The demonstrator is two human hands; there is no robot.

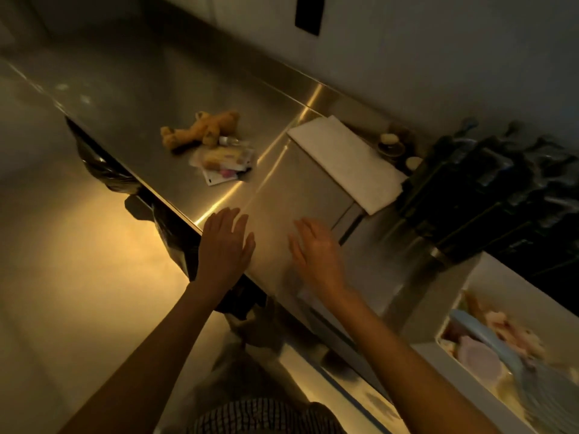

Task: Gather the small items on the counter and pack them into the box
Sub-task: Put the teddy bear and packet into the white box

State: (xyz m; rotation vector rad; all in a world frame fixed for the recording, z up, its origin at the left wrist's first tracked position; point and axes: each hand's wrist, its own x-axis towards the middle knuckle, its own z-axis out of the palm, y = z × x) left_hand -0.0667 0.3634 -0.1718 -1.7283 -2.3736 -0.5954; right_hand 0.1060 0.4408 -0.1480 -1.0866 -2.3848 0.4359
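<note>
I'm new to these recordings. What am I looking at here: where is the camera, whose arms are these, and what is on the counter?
One picture, from a camera worn on a person's head, looking down, tilted. The two bare arms are the wearer's own. The left hand and right hand lie with fingers spread at the near end of a pale box on the steel counter; neither has a grip on anything. Left of the box lie a plush toy and a heap of small packets, not yet packed. A white folded cloth or flap sits at the box's far side.
</note>
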